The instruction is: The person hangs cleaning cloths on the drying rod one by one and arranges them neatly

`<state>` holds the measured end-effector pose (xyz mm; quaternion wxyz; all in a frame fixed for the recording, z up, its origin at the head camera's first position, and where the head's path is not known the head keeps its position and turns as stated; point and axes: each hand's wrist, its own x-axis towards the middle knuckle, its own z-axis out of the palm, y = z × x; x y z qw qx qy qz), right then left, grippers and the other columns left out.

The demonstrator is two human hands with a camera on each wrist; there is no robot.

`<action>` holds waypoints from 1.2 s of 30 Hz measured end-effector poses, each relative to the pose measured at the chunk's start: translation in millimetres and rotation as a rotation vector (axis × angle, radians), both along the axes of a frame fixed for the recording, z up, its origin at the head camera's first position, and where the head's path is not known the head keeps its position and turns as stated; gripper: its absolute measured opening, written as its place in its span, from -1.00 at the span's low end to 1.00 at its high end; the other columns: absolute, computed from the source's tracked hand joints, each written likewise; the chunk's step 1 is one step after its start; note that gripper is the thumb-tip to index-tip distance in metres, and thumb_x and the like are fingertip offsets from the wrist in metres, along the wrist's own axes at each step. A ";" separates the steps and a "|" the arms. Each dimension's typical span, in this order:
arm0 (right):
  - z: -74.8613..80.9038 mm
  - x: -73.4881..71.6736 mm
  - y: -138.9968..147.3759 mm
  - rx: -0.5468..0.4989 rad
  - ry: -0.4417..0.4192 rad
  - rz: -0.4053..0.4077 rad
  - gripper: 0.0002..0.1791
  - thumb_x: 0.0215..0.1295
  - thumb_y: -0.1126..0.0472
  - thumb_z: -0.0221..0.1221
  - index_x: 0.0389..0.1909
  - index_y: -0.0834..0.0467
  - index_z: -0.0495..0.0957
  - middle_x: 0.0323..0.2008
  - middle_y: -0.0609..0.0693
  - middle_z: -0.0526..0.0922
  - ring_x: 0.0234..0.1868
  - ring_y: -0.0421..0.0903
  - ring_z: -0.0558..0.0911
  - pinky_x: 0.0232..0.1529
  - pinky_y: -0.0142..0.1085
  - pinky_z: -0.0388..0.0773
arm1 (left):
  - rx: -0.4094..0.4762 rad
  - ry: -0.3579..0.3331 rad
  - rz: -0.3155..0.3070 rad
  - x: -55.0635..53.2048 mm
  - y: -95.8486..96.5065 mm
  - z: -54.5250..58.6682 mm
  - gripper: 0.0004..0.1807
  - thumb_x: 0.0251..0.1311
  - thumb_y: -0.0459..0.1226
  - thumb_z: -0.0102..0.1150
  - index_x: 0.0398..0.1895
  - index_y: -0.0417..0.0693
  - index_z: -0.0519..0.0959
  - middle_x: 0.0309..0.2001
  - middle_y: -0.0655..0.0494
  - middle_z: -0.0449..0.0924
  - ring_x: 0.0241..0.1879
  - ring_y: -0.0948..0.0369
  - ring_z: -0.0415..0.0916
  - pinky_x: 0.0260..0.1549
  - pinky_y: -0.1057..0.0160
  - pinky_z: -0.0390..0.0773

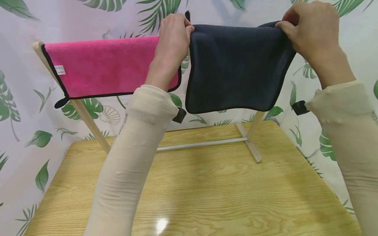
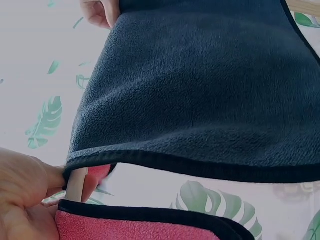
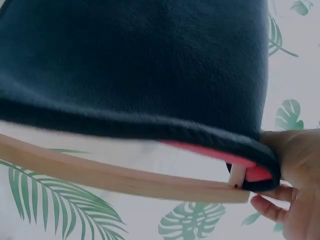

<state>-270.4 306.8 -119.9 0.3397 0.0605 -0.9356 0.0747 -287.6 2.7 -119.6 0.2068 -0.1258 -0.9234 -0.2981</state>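
Note:
A dark navy towel [image 1: 236,68] with black edging hangs folded over the top rail of a wooden rack, on its right half. My left hand [image 1: 174,42] pinches the towel's top left edge, beside the bare bit of rail [image 2: 76,185]. At the top right, my right hand [image 1: 317,29] grips the other folded edge between thumb and fingers. Pink shows on the towel's inner side [image 3: 207,150] in the right wrist view, near the rack's side post [image 3: 125,175]. A bright pink towel [image 1: 109,68] with black edging, a white tag and a loop hangs on the left half.
The rack's left post [image 1: 90,121] and right foot [image 1: 252,149] stand on a wood-grain table [image 1: 224,196], joined low down by a white rod [image 1: 203,144]. Behind is a leaf-print backdrop [image 1: 41,144]. A small black piece [image 1: 299,107] sticks out by each cuff.

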 end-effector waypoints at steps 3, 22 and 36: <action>-1.2 3.5 5.9 0.049 -0.015 0.047 -0.57 0.60 0.17 0.01 0.12 0.49 0.57 -0.03 0.49 0.60 0.07 0.41 0.46 0.24 0.24 0.38 | -0.015 0.015 0.020 0.2 -0.2 -0.1 -0.63 0.59 -0.17 -0.03 0.25 -0.07 0.64 0.23 -0.01 0.50 0.23 0.17 0.40 0.14 0.44 0.43; -4.5 -11.5 12.0 -0.149 -0.009 0.151 -0.62 0.60 0.25 -0.04 0.24 0.34 0.56 0.16 0.29 0.64 0.05 0.06 0.51 0.27 -0.46 0.35 | -0.124 0.025 -0.084 2.6 -12.2 -0.7 -0.62 0.58 -0.05 0.00 0.09 -0.05 0.70 -0.10 0.07 0.65 -0.12 0.25 0.45 -0.11 0.44 0.49; -20.6 -8.5 17.1 -0.278 0.143 0.137 -0.58 0.54 0.06 0.16 0.12 0.34 0.61 0.03 0.25 0.70 -0.11 -0.34 0.45 0.13 -0.58 0.34 | -0.045 0.089 0.012 0.2 -8.8 -4.4 -0.65 0.58 -0.14 -0.02 0.19 -0.08 0.63 0.17 0.00 0.53 0.19 0.16 0.41 0.07 0.45 0.45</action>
